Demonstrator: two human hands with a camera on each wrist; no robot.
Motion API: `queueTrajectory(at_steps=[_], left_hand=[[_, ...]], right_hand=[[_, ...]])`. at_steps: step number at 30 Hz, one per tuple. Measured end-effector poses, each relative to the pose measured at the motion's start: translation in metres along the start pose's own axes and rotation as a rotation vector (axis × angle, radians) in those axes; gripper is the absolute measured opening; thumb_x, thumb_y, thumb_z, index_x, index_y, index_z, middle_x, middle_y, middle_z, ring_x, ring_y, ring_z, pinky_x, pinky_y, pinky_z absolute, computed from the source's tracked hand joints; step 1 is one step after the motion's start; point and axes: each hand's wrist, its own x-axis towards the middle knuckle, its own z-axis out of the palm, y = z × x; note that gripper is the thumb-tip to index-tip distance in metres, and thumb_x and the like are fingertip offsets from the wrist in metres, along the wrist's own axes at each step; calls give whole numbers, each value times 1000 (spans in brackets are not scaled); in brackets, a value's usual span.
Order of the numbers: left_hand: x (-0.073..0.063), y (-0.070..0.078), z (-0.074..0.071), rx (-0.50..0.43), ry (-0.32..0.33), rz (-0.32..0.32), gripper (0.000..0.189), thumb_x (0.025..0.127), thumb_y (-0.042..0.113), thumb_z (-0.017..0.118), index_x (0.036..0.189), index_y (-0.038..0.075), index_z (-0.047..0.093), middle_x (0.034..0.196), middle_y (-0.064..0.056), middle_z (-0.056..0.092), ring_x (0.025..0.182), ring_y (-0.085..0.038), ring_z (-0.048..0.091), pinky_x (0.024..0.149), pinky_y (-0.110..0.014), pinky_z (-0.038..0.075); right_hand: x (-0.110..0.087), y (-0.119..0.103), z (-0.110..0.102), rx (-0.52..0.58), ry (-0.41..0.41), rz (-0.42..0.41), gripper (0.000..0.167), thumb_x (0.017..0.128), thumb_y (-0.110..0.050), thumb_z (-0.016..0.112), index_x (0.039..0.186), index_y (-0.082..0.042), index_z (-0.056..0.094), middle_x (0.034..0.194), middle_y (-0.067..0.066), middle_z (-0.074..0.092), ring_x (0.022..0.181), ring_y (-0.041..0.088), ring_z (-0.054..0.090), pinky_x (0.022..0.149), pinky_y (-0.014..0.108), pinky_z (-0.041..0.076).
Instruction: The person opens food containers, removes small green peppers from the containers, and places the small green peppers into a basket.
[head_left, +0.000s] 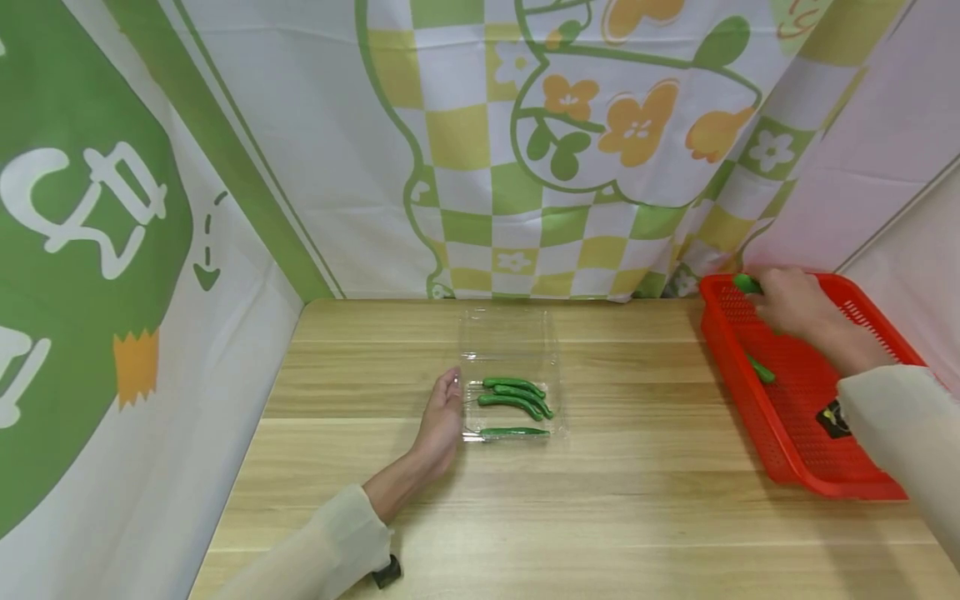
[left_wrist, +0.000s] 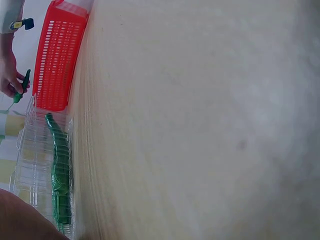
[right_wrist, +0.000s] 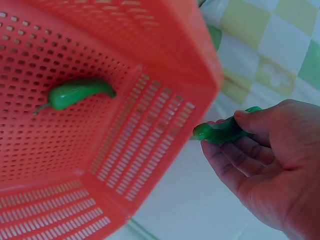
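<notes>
My right hand [head_left: 797, 304] pinches a green chili pepper [right_wrist: 225, 131] between thumb and fingers, over the far left part of a red plastic basket [head_left: 776, 442]. Another green pepper [right_wrist: 80, 93] lies on the basket's perforated floor. At the middle of the table, my left hand [head_left: 441, 421] holds the left side of a clear plastic clamshell box [head_left: 504, 333], whose lid stands open toward the back. Several green peppers [head_left: 513, 402] lie inside it, one apart along the front wall. In the left wrist view only part of the left hand [left_wrist: 22, 220] shows.
The wooden table [head_left: 637, 500] carries the box and basket. A patterned cloth [head_left: 525, 208] hangs along its back edge, with a printed sheet [head_left: 187, 375] on the left. The basket's raised rim [head_left: 765, 442] stands between its floor and the box.
</notes>
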Motion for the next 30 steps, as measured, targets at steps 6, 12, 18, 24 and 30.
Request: queueTrajectory(at_steps=[6,12,18,24,30], left_hand=[[0,0,0,5,1,2,54,115,10,25,167,1,13,177,-20,6,163,-39,3,133,-54,4],[0,-1,-1,5,-7,5,54,115,11,25,167,1,12,177,-20,5,163,-39,2,133,-55,3],[0,-1,-1,8,-1,7,54,115,12,25,167,1,13,177,-20,5,163,-39,1,134,-54,3],[0,-1,-2,0,-4,6,54,115,11,25,167,1,14,177,-19,6,163,-40,2,133,-55,3],[1,-1,-2,0,-5,3,54,116,12,25,167,1,14,177,-19,5,163,-40,2,133,-56,3]], right_hand=[[0,13,2,13,-38,32,26,96,-3,62,73,-6,50,63,8,55,60,29,58,53,42,48],[0,22,3,15,-62,60,29,97,-4,60,70,-6,51,63,7,54,62,30,56,56,45,48],[1,29,5,7,-80,78,29,97,-5,59,69,-5,53,62,7,53,65,33,56,60,53,50],[-2,36,8,16,-125,99,32,98,-7,58,67,-8,50,59,4,51,63,31,55,57,50,49],[-6,43,14,37,-191,151,29,98,-6,59,70,-5,54,61,6,54,65,31,55,59,47,49]])
